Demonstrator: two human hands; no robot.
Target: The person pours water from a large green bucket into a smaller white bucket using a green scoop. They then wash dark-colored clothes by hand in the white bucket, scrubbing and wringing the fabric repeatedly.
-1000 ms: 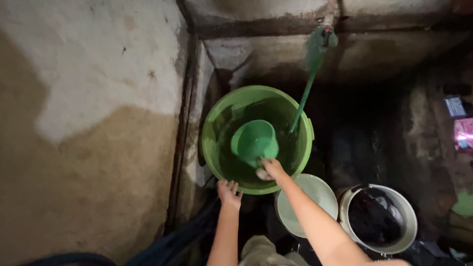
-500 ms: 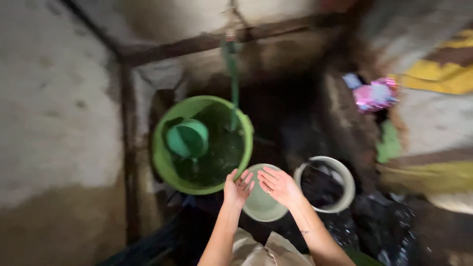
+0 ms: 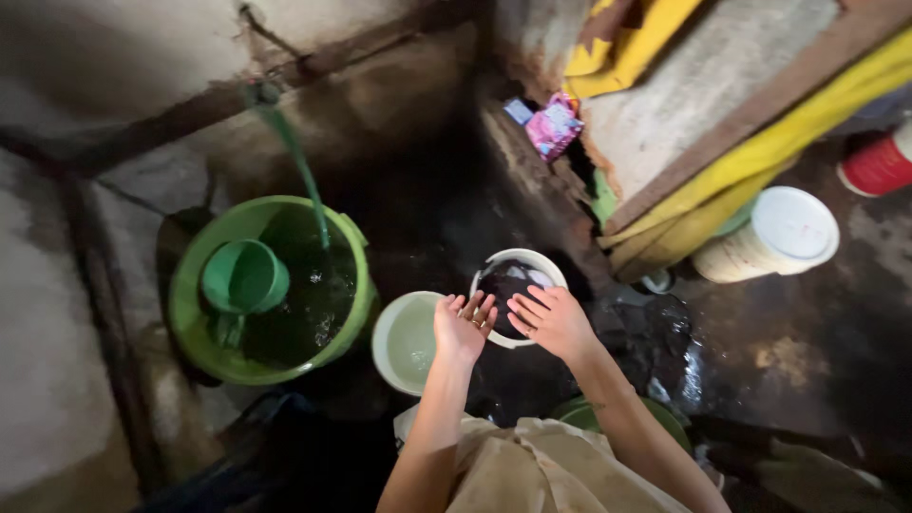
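Observation:
My left hand (image 3: 462,326) and my right hand (image 3: 549,319) are held side by side, fingers spread, holding nothing. They hover between a pale bucket (image 3: 391,340) of water on the left and a white bucket (image 3: 550,268) with dark wet contents just beyond them. To the far left stands a large green tub (image 3: 344,245) full of water, with a green dipper (image 3: 245,276) floating in it. A green hose (image 3: 302,176) runs down into the tub.
A white lidded tub (image 3: 774,237) and a red container (image 3: 879,163) stand at the right on wet dark floor. Yellow cloth (image 3: 722,180) hangs over a concrete ledge, with a pink packet (image 3: 554,124) beside it. Concrete walls close the left.
My right hand let go of the green dipper, which now floats in the tub. Both hands moved right to the smaller buckets, and the view swung right.

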